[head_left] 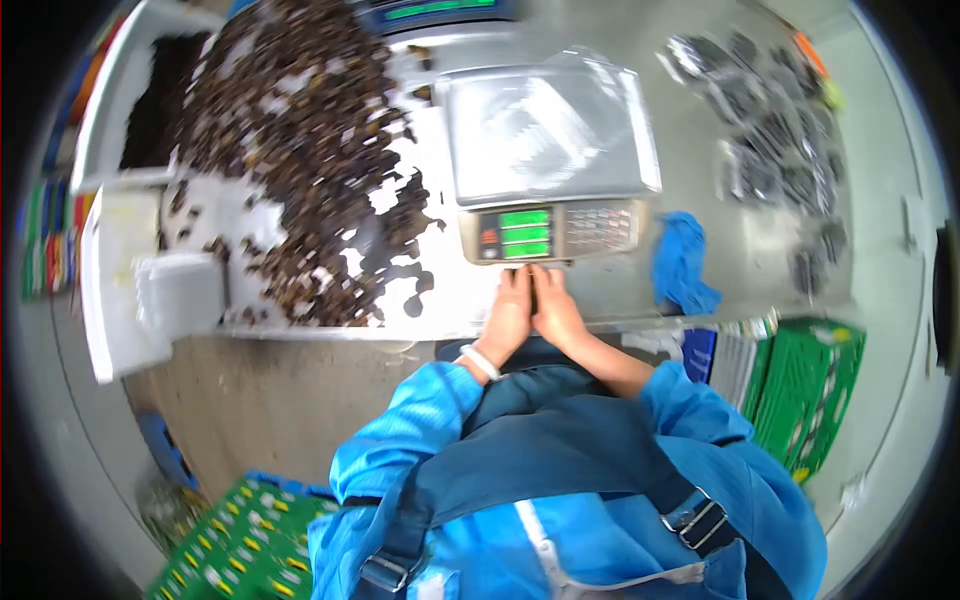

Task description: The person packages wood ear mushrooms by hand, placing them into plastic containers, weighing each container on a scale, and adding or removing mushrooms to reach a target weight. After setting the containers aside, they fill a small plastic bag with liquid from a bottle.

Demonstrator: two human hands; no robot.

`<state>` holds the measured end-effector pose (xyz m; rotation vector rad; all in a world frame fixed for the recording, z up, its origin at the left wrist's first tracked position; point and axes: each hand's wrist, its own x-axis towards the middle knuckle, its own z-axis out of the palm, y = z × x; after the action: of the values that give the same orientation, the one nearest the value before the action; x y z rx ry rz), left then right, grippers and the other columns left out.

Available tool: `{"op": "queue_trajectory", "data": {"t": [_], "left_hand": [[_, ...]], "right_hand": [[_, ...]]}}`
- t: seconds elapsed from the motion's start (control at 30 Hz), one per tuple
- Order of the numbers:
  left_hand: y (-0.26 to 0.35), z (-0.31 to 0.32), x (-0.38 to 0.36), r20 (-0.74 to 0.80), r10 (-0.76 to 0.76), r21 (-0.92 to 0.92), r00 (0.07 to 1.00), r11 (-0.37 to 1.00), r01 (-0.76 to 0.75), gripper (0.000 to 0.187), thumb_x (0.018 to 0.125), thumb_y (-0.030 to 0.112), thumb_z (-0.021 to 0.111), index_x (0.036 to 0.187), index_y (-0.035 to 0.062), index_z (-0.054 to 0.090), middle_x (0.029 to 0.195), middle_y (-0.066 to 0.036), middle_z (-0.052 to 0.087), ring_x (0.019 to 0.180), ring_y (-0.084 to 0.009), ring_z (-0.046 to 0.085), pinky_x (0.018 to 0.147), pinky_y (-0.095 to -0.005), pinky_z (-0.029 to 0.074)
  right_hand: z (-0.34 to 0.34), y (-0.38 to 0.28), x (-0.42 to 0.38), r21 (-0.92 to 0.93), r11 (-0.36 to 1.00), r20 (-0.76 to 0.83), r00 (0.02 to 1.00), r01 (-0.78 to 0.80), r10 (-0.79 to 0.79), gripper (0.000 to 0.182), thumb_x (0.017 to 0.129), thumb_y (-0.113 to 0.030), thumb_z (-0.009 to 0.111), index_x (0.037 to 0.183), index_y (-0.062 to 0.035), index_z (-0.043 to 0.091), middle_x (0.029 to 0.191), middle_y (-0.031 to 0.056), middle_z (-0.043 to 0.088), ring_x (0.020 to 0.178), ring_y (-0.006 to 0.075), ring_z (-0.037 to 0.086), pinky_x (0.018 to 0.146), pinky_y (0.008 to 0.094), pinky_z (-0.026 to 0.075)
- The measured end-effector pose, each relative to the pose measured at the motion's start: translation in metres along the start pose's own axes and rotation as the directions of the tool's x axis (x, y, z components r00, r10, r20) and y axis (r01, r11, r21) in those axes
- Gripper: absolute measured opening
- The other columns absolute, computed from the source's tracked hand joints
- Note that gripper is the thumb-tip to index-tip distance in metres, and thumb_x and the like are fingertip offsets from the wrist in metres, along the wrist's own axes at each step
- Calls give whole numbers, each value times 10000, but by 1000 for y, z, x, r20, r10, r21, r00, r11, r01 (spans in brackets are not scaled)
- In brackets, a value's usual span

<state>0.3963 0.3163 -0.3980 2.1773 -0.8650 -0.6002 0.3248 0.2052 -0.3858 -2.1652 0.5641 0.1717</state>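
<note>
A digital scale (552, 233) with lit green displays stands on the metal table, with clear plastic film on its silver plate (540, 135). Just below its front edge, my left hand (510, 305) and my right hand (556, 308) are side by side, fingertips nearly together. The fingers of both look closed around something small and dark between them, too blurred to make out. Left of the scale lies a wide heap of small dark brown pieces (300, 130). A crumpled blue cloth or glove (680, 262) is right of the scale.
Several clear bags with dark contents (780, 140) lie at the right. White foam boxes (125, 290) stand at the far left. Another scale (435, 12) is at the back. Green crates (815, 390) are below the table at right, and a green crate (245, 545) is at lower left.
</note>
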Motion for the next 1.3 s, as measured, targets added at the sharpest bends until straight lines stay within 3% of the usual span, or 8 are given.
{"op": "queue_trajectory", "data": {"t": [0.2, 0.27, 0.3, 0.4, 0.5, 0.67, 0.9, 1.3], "left_hand": [[-8, 0, -5, -76, -31, -75, 997, 997, 25, 681, 720, -49, 641, 1353, -50, 389, 1204, -333, 447, 1062, -538, 521, 935, -535, 484], [-10, -3, -7, -87, 12, -80, 996, 997, -19, 669, 722, -46, 644, 1343, -43, 394, 1197, -333, 446, 1063, -533, 518, 942, -531, 477], [-16, 6, -8, -96, -56, -127, 994, 991, 44, 643, 727, -42, 638, 1327, -38, 407, 1180, -333, 456, 1051, -523, 518, 925, -527, 478], [-17, 7, -9, -131, -35, -59, 991, 998, 28, 577, 749, -4, 640, 1292, -30, 446, 1166, -297, 471, 1027, -504, 533, 903, -526, 483], [-20, 24, -7, -184, -73, -62, 980, 996, 63, 577, 756, 25, 658, 1295, -5, 456, 1173, -270, 476, 1026, -497, 540, 912, -523, 479], [-7, 16, -9, -180, -201, -103, 963, 977, 185, 604, 750, 43, 686, 1309, 45, 457, 1182, -254, 480, 1020, -482, 564, 908, -524, 486], [-13, 13, -12, -168, -151, -97, 974, 986, 136, 735, 745, 42, 715, 1414, 103, 420, 1197, -251, 479, 1034, -487, 581, 903, -521, 491], [-18, 0, -12, -111, -85, -84, 990, 994, 76, 744, 722, 25, 717, 1397, 111, 415, 1165, -246, 484, 983, -482, 602, 853, -510, 511]], "right_hand": [[13, 10, 7, 98, 985, -109, 985, 143, -132, 719, 717, 2, 716, 1384, -65, 458, 1246, 229, 521, 1172, 445, 534, 978, 473, 474], [20, 15, 9, 86, 989, -94, 989, 122, -114, 711, 736, -21, 739, 1388, -63, 456, 1241, 224, 535, 1174, 426, 537, 989, 461, 464], [21, 15, 10, 48, 984, -96, 981, 172, -167, 687, 763, -40, 745, 1386, -56, 456, 1228, 230, 544, 1165, 425, 541, 986, 459, 459], [23, 13, 11, 58, 983, -78, 983, 173, -168, 654, 797, -63, 752, 1380, -53, 457, 1234, 233, 537, 1161, 417, 533, 986, 445, 446], [15, 15, 10, 90, 985, -1, 989, 145, -145, 747, 777, -113, 809, 1416, -46, 426, 1329, 225, 494, 1239, 398, 502, 1050, 447, 405], [14, 19, 9, 74, 960, -8, 963, 269, -269, 716, 814, -59, 744, 1432, -51, 384, 1287, 240, 473, 1173, 438, 520, 991, 455, 440], [23, 23, 3, 147, 966, -35, 977, 214, -212, 796, 752, 51, 728, 1448, -44, 354, 1286, 251, 452, 1205, 453, 486, 1016, 464, 431], [29, 14, 3, 203, 966, -23, 988, 157, -155, 752, 753, 103, 661, 1417, -71, 356, 1299, 252, 426, 1173, 494, 478, 969, 490, 446]]}}
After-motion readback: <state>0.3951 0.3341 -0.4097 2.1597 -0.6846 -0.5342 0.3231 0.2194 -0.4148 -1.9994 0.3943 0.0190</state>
